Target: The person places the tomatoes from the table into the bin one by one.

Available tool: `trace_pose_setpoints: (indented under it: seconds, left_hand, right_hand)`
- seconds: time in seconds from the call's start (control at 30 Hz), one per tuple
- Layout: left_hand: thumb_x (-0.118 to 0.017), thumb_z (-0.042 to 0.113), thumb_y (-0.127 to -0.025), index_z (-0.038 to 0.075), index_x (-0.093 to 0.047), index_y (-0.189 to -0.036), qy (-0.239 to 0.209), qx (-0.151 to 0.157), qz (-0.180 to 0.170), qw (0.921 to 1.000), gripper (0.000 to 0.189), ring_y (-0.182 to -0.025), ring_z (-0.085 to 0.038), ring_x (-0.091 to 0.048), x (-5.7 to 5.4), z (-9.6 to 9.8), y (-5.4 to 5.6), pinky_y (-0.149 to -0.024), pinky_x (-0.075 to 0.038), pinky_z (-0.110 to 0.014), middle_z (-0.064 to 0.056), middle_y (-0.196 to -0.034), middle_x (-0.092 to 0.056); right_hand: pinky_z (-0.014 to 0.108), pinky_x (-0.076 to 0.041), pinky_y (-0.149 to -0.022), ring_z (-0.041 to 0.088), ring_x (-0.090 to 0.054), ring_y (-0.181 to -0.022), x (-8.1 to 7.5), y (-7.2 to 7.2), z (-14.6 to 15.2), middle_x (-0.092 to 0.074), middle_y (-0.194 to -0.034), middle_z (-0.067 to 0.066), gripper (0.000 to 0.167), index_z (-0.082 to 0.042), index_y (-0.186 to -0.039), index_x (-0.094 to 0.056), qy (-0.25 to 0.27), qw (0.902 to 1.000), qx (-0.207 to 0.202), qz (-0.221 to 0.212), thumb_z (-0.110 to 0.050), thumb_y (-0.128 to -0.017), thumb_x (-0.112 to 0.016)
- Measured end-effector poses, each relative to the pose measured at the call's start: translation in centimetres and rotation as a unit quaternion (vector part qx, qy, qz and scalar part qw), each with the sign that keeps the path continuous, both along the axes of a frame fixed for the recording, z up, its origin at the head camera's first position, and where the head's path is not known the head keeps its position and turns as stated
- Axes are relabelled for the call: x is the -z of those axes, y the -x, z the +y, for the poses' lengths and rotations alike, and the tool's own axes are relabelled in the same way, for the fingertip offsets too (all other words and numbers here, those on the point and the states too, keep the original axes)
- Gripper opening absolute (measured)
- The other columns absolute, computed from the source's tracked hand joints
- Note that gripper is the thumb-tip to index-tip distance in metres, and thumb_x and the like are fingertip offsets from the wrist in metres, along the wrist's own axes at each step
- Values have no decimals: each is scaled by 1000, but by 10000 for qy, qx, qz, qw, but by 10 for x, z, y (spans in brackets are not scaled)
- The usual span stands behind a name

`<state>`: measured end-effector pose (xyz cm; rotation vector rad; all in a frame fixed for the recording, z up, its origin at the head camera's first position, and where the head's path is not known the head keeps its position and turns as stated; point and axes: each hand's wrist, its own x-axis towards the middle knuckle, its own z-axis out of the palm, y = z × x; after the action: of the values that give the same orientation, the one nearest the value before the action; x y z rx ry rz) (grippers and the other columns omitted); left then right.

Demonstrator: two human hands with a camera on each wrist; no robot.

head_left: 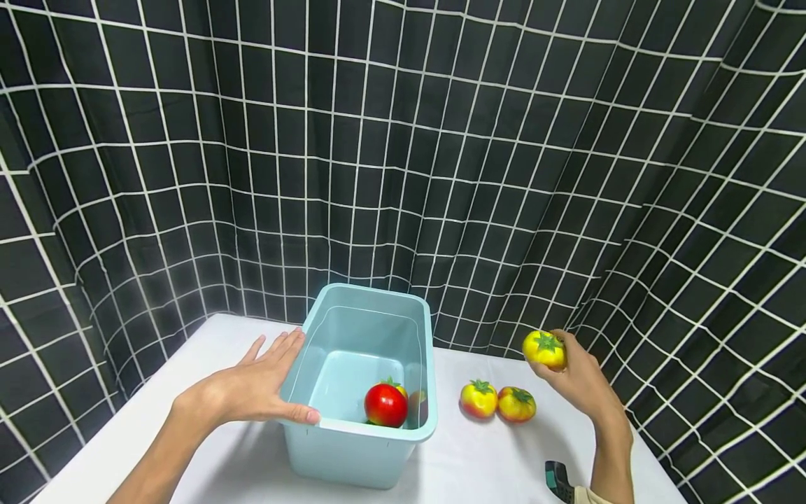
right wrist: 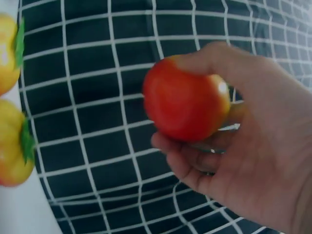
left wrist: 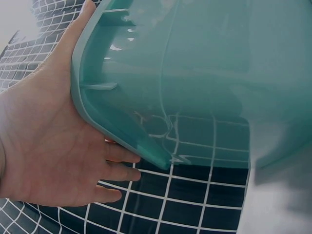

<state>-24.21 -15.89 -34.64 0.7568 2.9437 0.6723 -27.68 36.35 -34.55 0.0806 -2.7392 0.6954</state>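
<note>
My left hand (head_left: 252,388) rests on the left rim of a light blue plastic bin (head_left: 352,428), its fingers spread and straight. In the left wrist view, the palm lies against the outside of the rim. My right hand (head_left: 582,378) grips a yellow and red tomato (head_left: 544,350) above the right part of the table; its red underside shows in the right wrist view. Inside the bin's near right corner is a red tomato (head_left: 385,404), with a yellowish one (head_left: 400,389) partly hidden behind it. Two more yellow and red tomatoes (head_left: 478,399) sit side by side right of the bin.
A white cloth (head_left: 466,462) covers the table. Black curtains with a white grid (head_left: 390,140) hang close behind and at both sides. A dark band with a teal face (head_left: 557,479) shows by the right forearm.
</note>
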Motion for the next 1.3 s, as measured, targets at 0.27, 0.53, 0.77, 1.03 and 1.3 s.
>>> trace_pose_setpoints:
  seconds: [0.27, 0.53, 0.77, 1.03, 1.3]
  left_hand:
    - [-72, 76, -80, -6, -15, -165, -8, -12, -17, 10000, 132, -162, -48, -14, 0, 0, -1, -131, -4, -70, -26, -174, -16]
    - [-72, 76, -80, -6, -15, -164, -6, -2, 0, 10000, 131, -162, -48, -14, 1, 0, -1, -131, -4, -70, -26, -174, -16]
    - [-72, 76, -80, -6, -15, -164, 22, -8, -24, 10000, 131, -162, -48, -14, 0, 1, -1, -131, -4, -69, -25, -174, -15]
    - [-72, 76, -80, -6, -15, -165, 5, -5, -62, 10000, 131, -162, -47, -14, 0, 1, -1, -131, -4, -69, -25, -174, -15]
    - [-72, 77, -80, -6, -15, -165, 9, -7, -80, 10000, 132, -162, -47, -14, 1, 1, -2, -131, -3, -69, -24, -175, -15]
  right_hand:
    - [60, -61, -97, 41, -62, -114, -16, -10, -33, -56, -138, 29, 73, 1, -157, -31, 452, 9979, -341, 320, -40, -104, -59]
    - [52, -65, -92, 31, -68, -106, -23, -16, -61, -66, -127, 18, 57, -7, -147, -44, 536, 9913, -873, 821, -42, -105, -57]
    - [54, -65, -93, 31, -65, -113, -22, -18, -83, -61, -140, 18, 65, -8, -154, -45, 293, 9864, -1083, 1197, -38, -100, -66]
    - [52, -65, -91, 25, -64, -111, -19, -18, -96, -62, -136, 12, 75, -15, -158, -44, 183, 9777, -1552, 1404, -25, -91, -79]
    - [48, -66, -93, 27, -72, -114, -20, -24, -111, -63, -146, 12, 76, -17, -160, -42, 250, 9710, -1950, 1364, -30, -94, -77]
